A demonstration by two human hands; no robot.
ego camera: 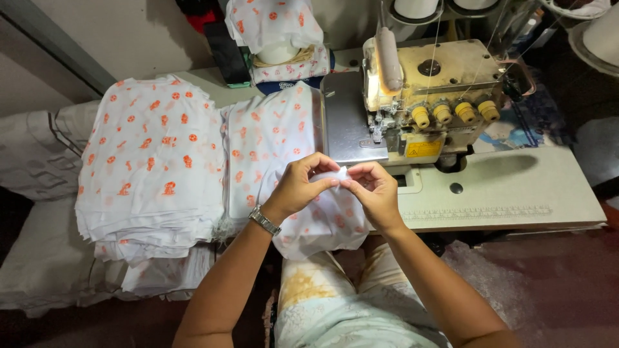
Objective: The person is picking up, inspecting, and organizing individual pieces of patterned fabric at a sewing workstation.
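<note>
Both hands pinch the top edge of a white fabric piece (pixel 322 222) with orange prints, held just in front of the sewing machine (pixel 429 96). My left hand (pixel 300 187), with a metal watch on the wrist, grips the cloth from the left. My right hand (pixel 374 190) grips it from the right, fingertips meeting the left ones. The rest of the cloth hangs over the table edge toward my lap.
A tall stack of the same printed fabric (pixel 151 167) lies at the left, a lower stack (pixel 267 138) beside it. More printed cloth (pixel 277 32) is piled at the back. The white machine table (pixel 516 187) extends right. Thread cones (pixel 416 8) stand behind the machine.
</note>
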